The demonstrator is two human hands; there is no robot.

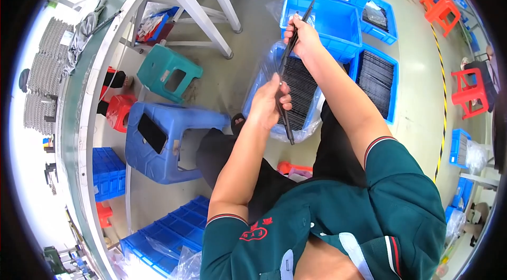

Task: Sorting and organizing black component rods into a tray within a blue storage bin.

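Note:
Thin black rods (287,61) slant between my two hands, running from far right to near left. My left hand (267,103) is closed round their lower part, its thumb lying along them. Higher up, my right hand (306,40) has its fingers wrapped round the upper part. I cannot tell exactly how many rods are held. Below the hands is a plastic-lined blue bin (252,95) holding many similar black rods (302,92) in a packed stack.
Right of it stands another blue bin (395,71) of black rods; behind is an open blue bin (338,24). At left, a blue stool (198,119) carries a dark phone (151,135), near a green stool (158,66) and a long workbench (74,137).

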